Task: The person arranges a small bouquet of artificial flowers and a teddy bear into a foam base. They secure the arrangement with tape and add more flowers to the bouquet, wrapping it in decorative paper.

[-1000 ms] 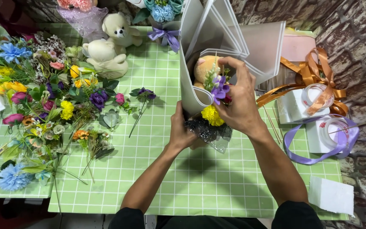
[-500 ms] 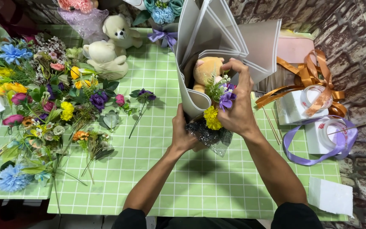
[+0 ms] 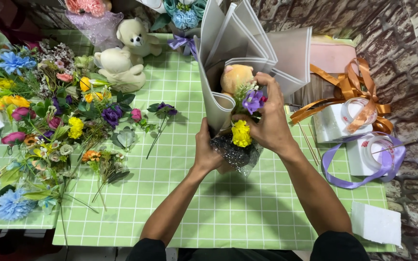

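While left hand (image 3: 208, 153) clamps bouquet (image 3: 240, 92) base, right hand (image 3: 267, 123) grip pinched on purple flower (image 3: 252, 100)

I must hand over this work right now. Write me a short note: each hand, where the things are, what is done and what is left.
Left hand: grips the base of the grey-wrapped bouquet.
Right hand: fingers on the purple flower beside the small bear.
Done: bear, purple flower and yellow flower sit in the wrap.
Left: loose artificial flowers lie on the green checked cloth; orange ribbon and purple ribbon lie untied.
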